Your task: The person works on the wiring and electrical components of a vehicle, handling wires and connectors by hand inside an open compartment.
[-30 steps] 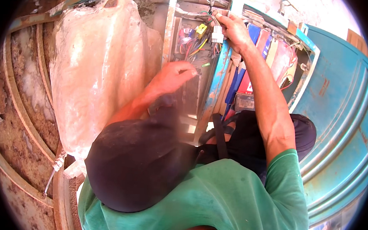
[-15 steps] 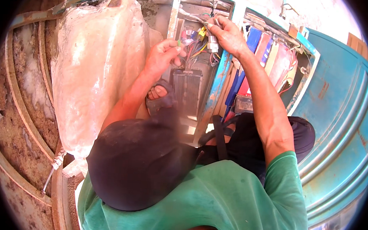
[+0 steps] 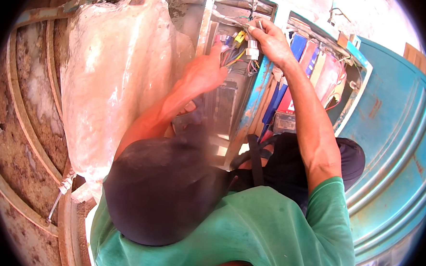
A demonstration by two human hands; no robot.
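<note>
Where the leads rise from the white connector, the R hand has thumb & fingertips pinched on them, at the connector's approx. 12 o'clock. Connector hangs free just beside R hand, at hand's 8 o'clock, upper part of the bay, approx. 12 o'clock of view. Yellow connector nr., at its 10-11 o'clock; coloured wires at its 8.

Edges: rusted blue bar bounds bay at 4-5 o'clock of connector; pale bar at 10. Finned unit at 7. Strip of bare backing shows betw. unit & blue bar; gap betw. hands narrow, largely taken up by wires.

Pose: R forearm comes in from 4-5 o'clock, elbow bent, over blue & red packs. L forearm slants from 7. L hand back up, forefinger pointing to approx. 1 o'clock at wires' edge, other fingers curled; cannot tell if fingertips grip anything.

Beyond: plastic-wrapped bundle at approx. 10 o'clock of view, brown ribbed panel at 9, teal panel at 2-3.
</note>
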